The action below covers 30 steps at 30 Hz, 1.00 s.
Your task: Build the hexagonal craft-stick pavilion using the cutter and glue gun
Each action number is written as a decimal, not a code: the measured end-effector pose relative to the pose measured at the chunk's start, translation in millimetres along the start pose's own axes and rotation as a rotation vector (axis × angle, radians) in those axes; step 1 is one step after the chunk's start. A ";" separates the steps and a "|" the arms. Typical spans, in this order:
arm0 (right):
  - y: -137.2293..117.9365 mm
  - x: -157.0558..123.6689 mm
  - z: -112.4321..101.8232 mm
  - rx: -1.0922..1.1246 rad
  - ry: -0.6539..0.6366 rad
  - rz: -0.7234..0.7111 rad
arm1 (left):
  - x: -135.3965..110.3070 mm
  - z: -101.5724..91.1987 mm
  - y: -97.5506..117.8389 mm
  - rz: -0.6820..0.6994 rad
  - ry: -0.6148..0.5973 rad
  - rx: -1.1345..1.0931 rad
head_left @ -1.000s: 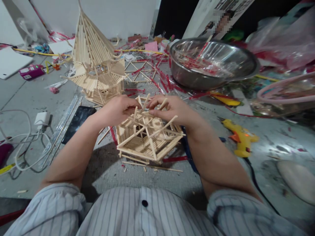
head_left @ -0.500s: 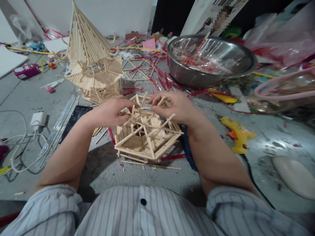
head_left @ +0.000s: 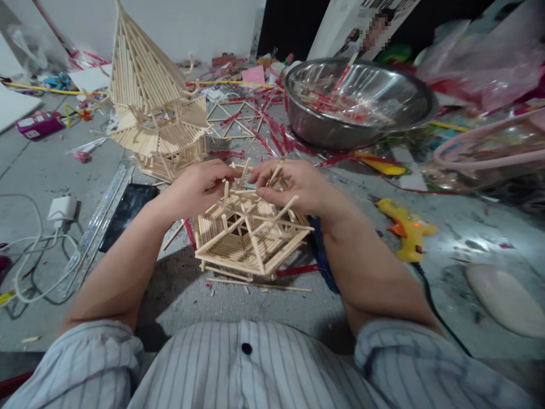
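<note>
A low hexagonal frame of thin wooden sticks [head_left: 249, 241] stands on the grey floor in front of me. My left hand [head_left: 196, 186] and my right hand [head_left: 293, 184] meet over its far edge. Both hands have their fingers pinched together on upright sticks at the top of the frame. A taller stick model with a steep pointed roof [head_left: 147, 108] stands behind my left hand.
A steel bowl [head_left: 360, 105] with red scraps sits at the back right. A yellow glue gun [head_left: 404, 230] lies right of my right arm. A black phone [head_left: 125, 213], a clear ruler, a white charger [head_left: 62, 209] and cables lie to the left. Red strips litter the floor.
Both hands stay pinched on the sticks atop the frame, with small finger shifts. The view has drifted slightly, so everything sits a little further left and higher.
</note>
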State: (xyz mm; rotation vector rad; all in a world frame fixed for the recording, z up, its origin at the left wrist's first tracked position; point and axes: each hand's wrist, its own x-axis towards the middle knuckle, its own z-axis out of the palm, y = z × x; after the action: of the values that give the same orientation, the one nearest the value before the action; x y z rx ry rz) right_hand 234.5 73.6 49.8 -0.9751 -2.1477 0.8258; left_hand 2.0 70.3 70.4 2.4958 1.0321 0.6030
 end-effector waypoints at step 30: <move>22.0 0.6 -26.2 0.458 0.765 0.029 | 1.0 9.6 -0.8 -0.221 0.378 -0.489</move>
State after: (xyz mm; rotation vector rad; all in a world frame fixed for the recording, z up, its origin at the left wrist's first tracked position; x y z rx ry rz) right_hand 262.7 93.0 49.4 -0.8843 -1.2293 0.7478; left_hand 7.1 69.9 62.2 1.8564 1.1075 1.1301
